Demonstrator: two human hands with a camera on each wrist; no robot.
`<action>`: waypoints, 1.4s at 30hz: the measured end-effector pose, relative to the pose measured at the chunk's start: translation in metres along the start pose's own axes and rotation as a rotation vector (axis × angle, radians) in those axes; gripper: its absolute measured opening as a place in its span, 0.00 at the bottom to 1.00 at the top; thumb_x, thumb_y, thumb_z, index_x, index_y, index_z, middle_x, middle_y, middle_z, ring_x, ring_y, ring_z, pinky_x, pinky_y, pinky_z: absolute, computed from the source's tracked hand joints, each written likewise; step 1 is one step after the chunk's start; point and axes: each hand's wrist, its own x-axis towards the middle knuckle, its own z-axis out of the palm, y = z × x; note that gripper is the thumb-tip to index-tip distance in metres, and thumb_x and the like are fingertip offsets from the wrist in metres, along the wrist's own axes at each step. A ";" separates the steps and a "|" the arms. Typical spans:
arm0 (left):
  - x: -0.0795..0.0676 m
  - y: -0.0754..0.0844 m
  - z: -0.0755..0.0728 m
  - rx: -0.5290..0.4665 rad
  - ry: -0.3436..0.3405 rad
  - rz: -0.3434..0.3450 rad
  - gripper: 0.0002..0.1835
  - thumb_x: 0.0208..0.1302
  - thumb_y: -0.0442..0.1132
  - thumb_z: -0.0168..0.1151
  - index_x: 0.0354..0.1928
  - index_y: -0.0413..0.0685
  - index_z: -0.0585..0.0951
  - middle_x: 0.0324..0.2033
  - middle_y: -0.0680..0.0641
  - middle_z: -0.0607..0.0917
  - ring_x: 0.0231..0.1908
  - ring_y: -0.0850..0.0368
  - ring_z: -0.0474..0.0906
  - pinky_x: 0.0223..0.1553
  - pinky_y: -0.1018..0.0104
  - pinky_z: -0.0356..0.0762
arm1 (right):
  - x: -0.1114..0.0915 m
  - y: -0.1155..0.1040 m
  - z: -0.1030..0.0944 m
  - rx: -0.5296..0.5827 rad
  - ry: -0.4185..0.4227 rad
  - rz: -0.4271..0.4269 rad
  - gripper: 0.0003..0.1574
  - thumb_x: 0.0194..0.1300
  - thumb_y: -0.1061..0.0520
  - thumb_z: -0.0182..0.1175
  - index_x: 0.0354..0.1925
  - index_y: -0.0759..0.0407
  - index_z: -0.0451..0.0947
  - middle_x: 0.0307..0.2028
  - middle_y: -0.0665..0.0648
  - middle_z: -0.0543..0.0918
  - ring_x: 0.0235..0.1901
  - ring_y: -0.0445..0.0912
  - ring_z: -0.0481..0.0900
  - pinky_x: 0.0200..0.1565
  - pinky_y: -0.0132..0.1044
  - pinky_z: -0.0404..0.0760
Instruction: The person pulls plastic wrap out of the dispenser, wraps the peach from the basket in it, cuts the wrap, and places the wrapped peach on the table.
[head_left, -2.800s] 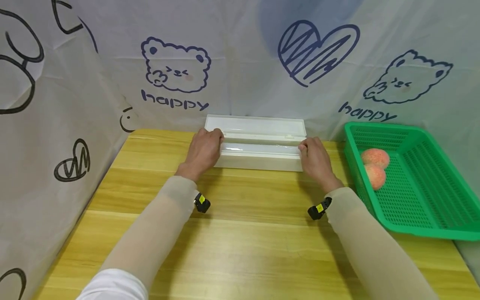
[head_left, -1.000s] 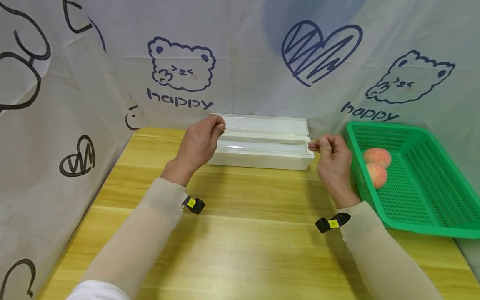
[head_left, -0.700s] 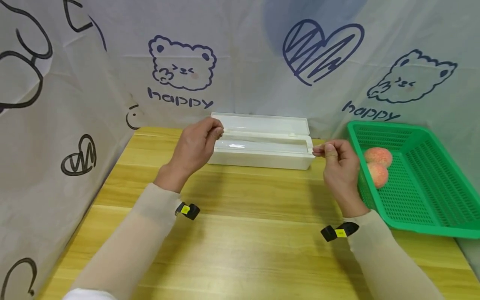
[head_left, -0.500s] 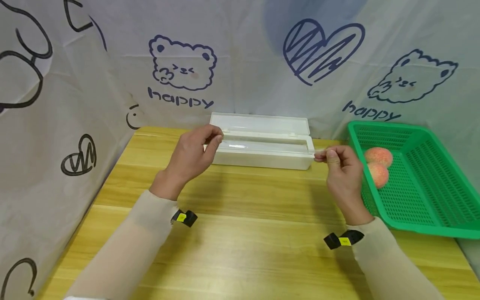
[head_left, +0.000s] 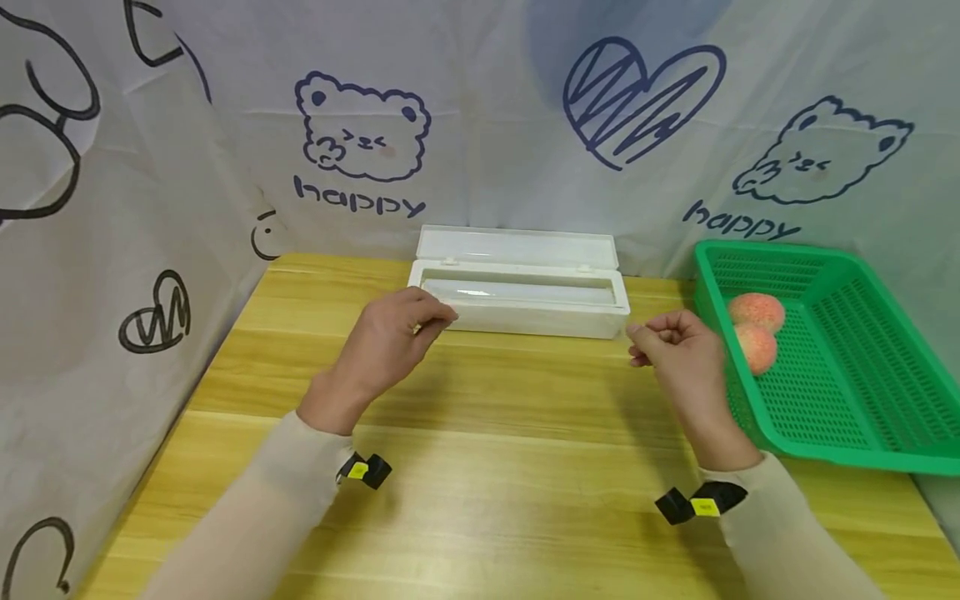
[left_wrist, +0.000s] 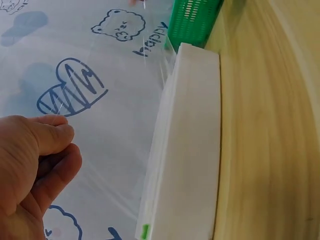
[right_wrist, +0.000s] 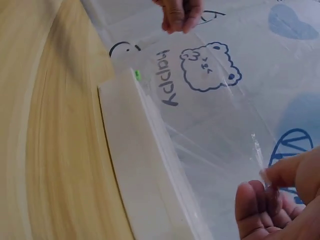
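Pinching clear film (right_wrist: 257, 150), stretched up from a white box (head_left: 532, 322), with left hand (head_left: 386, 343) and right hand (head_left: 686, 362); at the back of a wooden table (head_left: 487, 483), before doodled sheeting (head_left: 495, 150); at right, green basket (head_left: 847, 456) with peaches (head_left: 757, 313).

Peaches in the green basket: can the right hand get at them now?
Probably yes, once free: the right hand pinches clear film. The green basket beside it is open-topped and nothing covers the peaches; only the basket's side wall stands between.

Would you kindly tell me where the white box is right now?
In the head view, the white box sits at the back of the table, left of the green basket.
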 end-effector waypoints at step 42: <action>-0.011 0.009 -0.015 -0.091 0.175 0.117 0.07 0.61 0.28 0.76 0.39 0.45 0.91 0.37 0.50 0.89 0.37 0.57 0.86 0.39 0.64 0.87 | -0.009 -0.017 -0.015 0.412 -0.246 0.067 0.09 0.76 0.62 0.63 0.52 0.57 0.77 0.30 0.49 0.86 0.26 0.39 0.84 0.33 0.30 0.86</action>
